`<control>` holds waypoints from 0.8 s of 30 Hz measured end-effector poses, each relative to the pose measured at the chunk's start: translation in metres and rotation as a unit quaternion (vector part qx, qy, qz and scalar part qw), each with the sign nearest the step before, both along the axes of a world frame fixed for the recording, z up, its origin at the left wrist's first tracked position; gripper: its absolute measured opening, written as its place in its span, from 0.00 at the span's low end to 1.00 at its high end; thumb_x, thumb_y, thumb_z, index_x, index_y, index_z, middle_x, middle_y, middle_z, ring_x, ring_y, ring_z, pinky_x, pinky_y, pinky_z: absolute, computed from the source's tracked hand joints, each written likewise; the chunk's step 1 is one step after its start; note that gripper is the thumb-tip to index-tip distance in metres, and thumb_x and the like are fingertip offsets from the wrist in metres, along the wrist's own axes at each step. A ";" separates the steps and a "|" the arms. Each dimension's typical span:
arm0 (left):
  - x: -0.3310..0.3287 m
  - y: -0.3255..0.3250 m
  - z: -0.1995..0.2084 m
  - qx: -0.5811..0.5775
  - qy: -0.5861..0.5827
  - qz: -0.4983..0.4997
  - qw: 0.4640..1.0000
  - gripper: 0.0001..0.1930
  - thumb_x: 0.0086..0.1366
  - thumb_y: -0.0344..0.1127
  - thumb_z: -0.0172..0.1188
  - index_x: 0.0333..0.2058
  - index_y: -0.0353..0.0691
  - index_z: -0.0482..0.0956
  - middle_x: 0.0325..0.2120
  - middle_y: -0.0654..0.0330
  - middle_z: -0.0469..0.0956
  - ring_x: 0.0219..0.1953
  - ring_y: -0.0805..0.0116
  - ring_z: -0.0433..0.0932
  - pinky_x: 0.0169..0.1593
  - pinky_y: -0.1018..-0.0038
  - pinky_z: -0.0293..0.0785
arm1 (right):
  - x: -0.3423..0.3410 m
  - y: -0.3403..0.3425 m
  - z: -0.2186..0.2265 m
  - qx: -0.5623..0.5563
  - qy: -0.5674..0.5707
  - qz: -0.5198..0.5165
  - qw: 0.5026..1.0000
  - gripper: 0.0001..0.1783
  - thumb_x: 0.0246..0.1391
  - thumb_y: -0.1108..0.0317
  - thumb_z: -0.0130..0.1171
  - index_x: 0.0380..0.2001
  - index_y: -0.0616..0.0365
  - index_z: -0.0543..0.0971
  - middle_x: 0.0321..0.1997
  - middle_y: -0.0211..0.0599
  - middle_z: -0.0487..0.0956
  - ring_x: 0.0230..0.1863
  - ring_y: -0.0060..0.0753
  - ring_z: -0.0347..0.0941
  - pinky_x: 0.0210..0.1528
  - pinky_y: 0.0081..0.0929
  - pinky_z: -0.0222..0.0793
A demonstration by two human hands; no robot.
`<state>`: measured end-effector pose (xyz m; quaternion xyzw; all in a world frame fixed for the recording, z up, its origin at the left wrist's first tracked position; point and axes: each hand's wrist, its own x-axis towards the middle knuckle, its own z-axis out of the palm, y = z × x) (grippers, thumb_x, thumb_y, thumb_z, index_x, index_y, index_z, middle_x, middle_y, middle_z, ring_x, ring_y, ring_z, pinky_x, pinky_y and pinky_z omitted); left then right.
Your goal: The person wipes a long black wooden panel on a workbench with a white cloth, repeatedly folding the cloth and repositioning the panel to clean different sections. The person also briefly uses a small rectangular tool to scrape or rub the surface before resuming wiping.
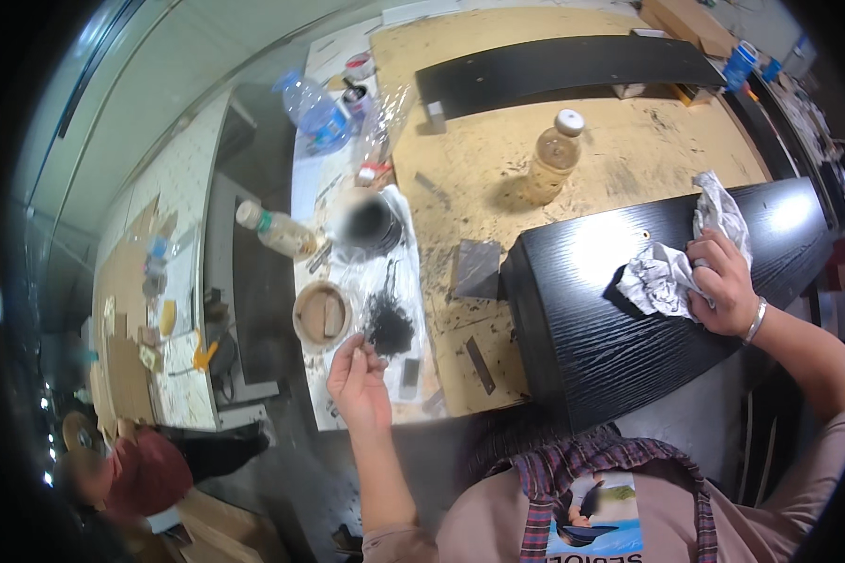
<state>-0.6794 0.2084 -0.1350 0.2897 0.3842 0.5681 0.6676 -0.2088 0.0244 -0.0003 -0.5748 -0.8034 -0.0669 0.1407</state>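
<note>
My right hand (pixel 720 281) is closed round a crumpled whitish cloth or paper (pixel 665 280), pressed on a glossy black wood-grain panel (pixel 582 324). More of the wad sticks out beyond my fingers. My left hand (pixel 359 387) is raised near the table's front left, its fingertips pinched together; whatever they hold, if anything, is too small to make out. Just beyond them lies a heap of black powder or shreds (pixel 389 324) on a white sheet (pixel 406 281). Beside it sits a round bowl (pixel 302 317) with small blocks inside. A dark container (pixel 385 225) stands behind the heap.
A capped bottle of yellowish liquid (pixel 552 164) stands on the stained board (pixel 479 188). Behind it is a curved black panel (pixel 573 68). A large clear bottle (pixel 317 117) and a green-necked bottle (pixel 282 233) are at left. Another person (pixel 150 469) is at lower left.
</note>
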 end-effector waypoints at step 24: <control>0.133 0.080 0.090 0.209 0.206 -0.246 0.924 0.10 0.71 0.24 0.54 0.45 0.28 0.82 0.41 0.60 0.81 0.33 0.78 0.76 0.38 0.79 0.75 | 0.004 -0.001 -0.001 -0.002 0.014 0.001 1.000 0.17 0.27 0.71 0.67 0.25 0.54 0.71 0.42 0.44 0.75 0.44 0.53 0.72 0.59 0.54 0.70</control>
